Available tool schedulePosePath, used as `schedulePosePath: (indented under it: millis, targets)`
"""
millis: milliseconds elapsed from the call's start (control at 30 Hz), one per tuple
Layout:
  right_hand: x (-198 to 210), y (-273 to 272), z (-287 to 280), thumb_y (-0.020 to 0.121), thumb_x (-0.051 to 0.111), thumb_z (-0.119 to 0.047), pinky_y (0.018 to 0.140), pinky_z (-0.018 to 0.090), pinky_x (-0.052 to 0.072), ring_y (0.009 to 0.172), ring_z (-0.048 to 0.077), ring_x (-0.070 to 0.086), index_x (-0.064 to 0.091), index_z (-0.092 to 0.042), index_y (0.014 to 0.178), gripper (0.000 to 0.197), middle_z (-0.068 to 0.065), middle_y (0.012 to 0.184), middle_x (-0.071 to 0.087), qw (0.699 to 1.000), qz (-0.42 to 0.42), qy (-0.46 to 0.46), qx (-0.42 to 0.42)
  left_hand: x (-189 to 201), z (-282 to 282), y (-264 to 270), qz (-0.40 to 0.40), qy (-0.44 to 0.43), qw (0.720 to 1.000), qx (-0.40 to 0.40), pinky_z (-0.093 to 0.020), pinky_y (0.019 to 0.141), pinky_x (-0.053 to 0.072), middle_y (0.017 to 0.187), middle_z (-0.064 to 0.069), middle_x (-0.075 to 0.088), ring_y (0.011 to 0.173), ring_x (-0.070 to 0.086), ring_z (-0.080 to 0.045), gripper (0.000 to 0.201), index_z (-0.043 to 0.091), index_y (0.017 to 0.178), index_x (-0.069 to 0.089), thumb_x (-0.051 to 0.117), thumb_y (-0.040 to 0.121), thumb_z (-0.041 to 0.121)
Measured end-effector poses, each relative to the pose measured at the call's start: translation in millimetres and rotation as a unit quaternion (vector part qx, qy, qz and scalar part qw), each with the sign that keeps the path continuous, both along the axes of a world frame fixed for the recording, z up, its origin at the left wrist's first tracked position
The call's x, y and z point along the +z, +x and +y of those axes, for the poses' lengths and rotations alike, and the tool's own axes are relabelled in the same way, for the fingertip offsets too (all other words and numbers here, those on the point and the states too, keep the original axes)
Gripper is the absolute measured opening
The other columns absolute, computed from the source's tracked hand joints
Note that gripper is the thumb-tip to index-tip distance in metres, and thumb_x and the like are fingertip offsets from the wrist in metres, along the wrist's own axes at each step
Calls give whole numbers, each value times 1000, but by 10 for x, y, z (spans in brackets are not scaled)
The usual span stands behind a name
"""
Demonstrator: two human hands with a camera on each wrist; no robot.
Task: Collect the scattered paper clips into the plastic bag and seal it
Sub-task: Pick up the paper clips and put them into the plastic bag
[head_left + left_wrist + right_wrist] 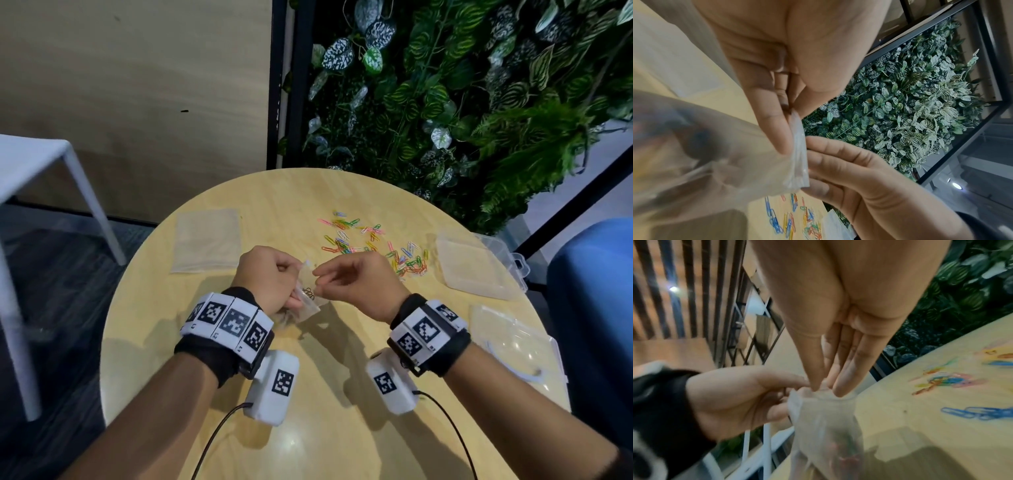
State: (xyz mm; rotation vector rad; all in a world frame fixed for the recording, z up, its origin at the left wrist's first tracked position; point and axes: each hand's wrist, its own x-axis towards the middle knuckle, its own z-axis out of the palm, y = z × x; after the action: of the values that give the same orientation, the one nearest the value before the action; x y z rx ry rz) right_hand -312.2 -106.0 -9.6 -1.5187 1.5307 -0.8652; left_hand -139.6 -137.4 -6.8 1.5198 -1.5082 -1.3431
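Observation:
A small clear plastic bag (306,295) hangs above the round wooden table (325,394), between both hands. My left hand (295,271) pinches one end of its top edge, and the left wrist view shows that left hand (791,125) on the bag (748,162). My right hand (318,274) pinches the other end. In the right wrist view, the right hand (823,388) has its thumb and fingers on the bag's mouth (826,423). Blurred coloured clips show inside. Many coloured paper clips (373,245) lie scattered beyond my hands.
A flat stack of clear bags (205,240) lies at the table's left. An open clear plastic box (476,270) sits at the right edge, with another clear lid (513,346) nearer me. A plant wall stands behind, a blue chair (596,308) at right, a white table (30,161) at left.

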Motion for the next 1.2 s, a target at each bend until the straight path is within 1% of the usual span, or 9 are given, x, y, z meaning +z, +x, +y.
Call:
schedulePosePath:
  millis: [133,267,367,533,667,900,1033,1100,1200]
  targets:
    - [-63,-375,-234,85,69,-12,85,41,57,83,20,67,75,-9,93,10,9,92,74,992,-76,23,-94,33,0,30,-8,-8,1000,-10,-44,65,64,77,-12,74,58,75,-29,15,6,94,75,60,96,11]
    - [-278,-966,-687,93,55,-22,84,30,47,105,26,61,61,-22,126,33,6,130,60,930,335,65,-141,46,10,35,-20,-18,1000,-15,-38,60,64,75,-6,72,57,74,-28,16,7,91,75,60,96,9]
    - [-467,-1295,-928,87,55,-14,107,39,37,136,31,37,37,-21,144,61,11,154,30,876,451,143,-95,40,8,46,-27,-30,999,-24,-43,61,64,76,-12,74,56,74,-28,22,-3,83,75,58,96,5]
    - [-670,-1448,-967,75,54,-22,85,41,49,102,35,53,50,-10,107,34,9,114,48,802,560,203,-33,57,-29,105,-40,-39,998,-26,-46,61,63,80,-10,74,56,74,-28,21,0,85,76,60,96,8]
    - [-600,-1126,-662,87,54,-13,83,39,49,106,36,57,52,-7,122,36,16,118,54,803,567,177,-53,52,-38,102,-42,-32,998,-24,-45,62,64,80,-9,74,57,74,-29,19,4,87,76,61,96,9]
    - [-517,-1141,-342,88,56,-12,80,33,57,89,29,66,73,-13,103,23,12,99,70,825,542,117,-108,35,16,60,-56,-33,997,-29,-41,62,64,82,-5,75,55,74,-25,18,9,89,77,61,96,12]
    - [-281,-1237,-309,85,67,-16,71,23,54,77,18,67,77,-14,94,13,7,90,74,897,388,105,-187,39,31,51,-71,-40,996,-34,-32,59,63,81,-5,75,53,73,-21,16,12,91,77,62,96,15]
    - [-166,-1227,-287,82,70,-8,73,27,59,73,20,70,76,-9,85,7,11,88,74,947,148,112,-264,38,41,46,-79,-42,995,-36,-31,57,62,81,-6,76,52,73,-20,16,12,92,77,62,96,16]
    - [38,-1063,-214,82,69,1,73,27,60,88,29,71,69,6,102,20,24,101,71,940,-184,101,-269,26,41,49,-96,-44,994,-30,-34,57,63,73,-11,76,50,72,-22,21,6,86,76,59,96,14]
